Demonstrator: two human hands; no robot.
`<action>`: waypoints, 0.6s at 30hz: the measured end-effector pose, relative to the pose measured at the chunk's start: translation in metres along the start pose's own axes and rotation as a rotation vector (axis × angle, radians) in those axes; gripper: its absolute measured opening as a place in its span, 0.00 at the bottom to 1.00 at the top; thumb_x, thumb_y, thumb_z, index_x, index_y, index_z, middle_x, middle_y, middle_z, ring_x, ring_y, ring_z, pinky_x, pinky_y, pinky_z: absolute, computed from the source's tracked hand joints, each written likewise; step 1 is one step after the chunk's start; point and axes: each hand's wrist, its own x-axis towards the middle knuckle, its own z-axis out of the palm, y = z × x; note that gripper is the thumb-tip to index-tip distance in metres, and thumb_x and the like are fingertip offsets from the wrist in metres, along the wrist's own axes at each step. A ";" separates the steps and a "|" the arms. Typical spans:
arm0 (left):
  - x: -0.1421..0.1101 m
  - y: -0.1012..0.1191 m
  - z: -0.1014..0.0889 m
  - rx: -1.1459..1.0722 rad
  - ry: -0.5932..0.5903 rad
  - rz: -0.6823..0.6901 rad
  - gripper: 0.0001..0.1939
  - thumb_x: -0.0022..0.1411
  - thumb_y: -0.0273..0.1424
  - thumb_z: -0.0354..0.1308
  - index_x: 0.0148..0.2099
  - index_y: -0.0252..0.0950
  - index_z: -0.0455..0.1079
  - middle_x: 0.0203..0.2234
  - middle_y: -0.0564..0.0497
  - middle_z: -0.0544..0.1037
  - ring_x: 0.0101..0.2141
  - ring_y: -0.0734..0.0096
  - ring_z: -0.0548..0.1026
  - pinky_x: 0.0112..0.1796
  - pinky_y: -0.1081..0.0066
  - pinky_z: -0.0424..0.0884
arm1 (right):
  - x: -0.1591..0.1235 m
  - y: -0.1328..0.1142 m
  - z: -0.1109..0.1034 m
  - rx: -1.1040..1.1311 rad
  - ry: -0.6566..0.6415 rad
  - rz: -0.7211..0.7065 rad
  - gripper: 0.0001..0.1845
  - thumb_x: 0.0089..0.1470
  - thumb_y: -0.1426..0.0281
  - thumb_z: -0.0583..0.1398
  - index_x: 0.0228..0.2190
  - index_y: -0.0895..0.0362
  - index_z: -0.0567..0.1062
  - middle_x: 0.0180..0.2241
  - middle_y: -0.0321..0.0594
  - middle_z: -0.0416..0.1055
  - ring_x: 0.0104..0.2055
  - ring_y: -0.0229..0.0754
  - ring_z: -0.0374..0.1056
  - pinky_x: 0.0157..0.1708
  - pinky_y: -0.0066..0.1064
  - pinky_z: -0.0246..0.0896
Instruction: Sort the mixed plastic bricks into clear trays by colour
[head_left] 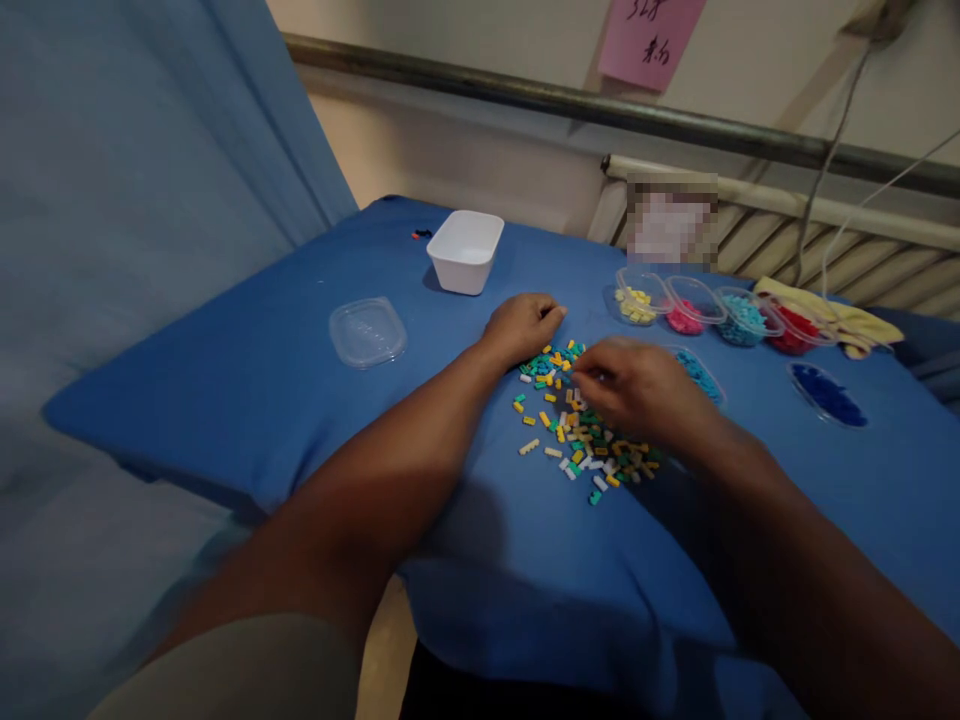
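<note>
A loose pile of small building blocks (577, 437) in yellow, teal, white and cream is spread on the blue-covered table. My left hand (523, 325) rests at the far left edge of the pile, its fingers curled under; whatever is in them is hidden. Over the right side of the pile is my right hand (637, 385), slightly blurred, with thumb and fingers pinched together. Anything between those fingertips is too small to make out. Just behind the right hand, a clear tub of light blue pieces (697, 375) is partly covered.
A white tub (465, 250) stands at the back, and a clear lid (367, 332) lies to the left. Clear tubs hold yellow (636, 306), pink (685, 317), turquoise (742, 320) and red pieces (795, 330). Dark blue pieces (829, 395) sit at right, near a yellow cloth (840, 312).
</note>
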 end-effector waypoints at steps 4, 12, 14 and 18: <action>-0.002 0.001 -0.002 -0.001 -0.003 -0.003 0.19 0.76 0.40 0.56 0.38 0.35 0.81 0.29 0.50 0.79 0.32 0.65 0.71 0.33 0.65 0.57 | -0.029 0.059 -0.041 -0.209 0.084 0.387 0.10 0.62 0.69 0.62 0.36 0.55 0.85 0.37 0.46 0.84 0.37 0.49 0.75 0.38 0.38 0.61; -0.010 0.019 -0.014 -0.148 -0.075 -0.121 0.18 0.73 0.41 0.56 0.41 0.33 0.80 0.28 0.50 0.77 0.30 0.66 0.71 0.32 0.66 0.61 | -0.055 0.122 -0.043 -0.224 -0.116 0.586 0.09 0.61 0.69 0.63 0.33 0.54 0.85 0.34 0.47 0.84 0.34 0.51 0.75 0.33 0.39 0.56; -0.040 0.046 -0.035 -0.226 -0.080 -0.125 0.17 0.72 0.42 0.57 0.43 0.35 0.81 0.30 0.50 0.79 0.31 0.65 0.73 0.34 0.66 0.66 | -0.056 0.128 -0.036 -0.213 -0.106 0.584 0.08 0.61 0.66 0.65 0.33 0.53 0.85 0.32 0.45 0.84 0.32 0.51 0.75 0.32 0.39 0.56; -0.171 0.107 -0.083 -0.195 0.095 -0.130 0.16 0.75 0.42 0.55 0.37 0.44 0.78 0.31 0.51 0.80 0.35 0.61 0.77 0.39 0.61 0.74 | -0.058 0.125 -0.026 -0.232 0.129 0.522 0.14 0.64 0.57 0.65 0.35 0.52 0.87 0.29 0.46 0.82 0.29 0.52 0.73 0.30 0.39 0.53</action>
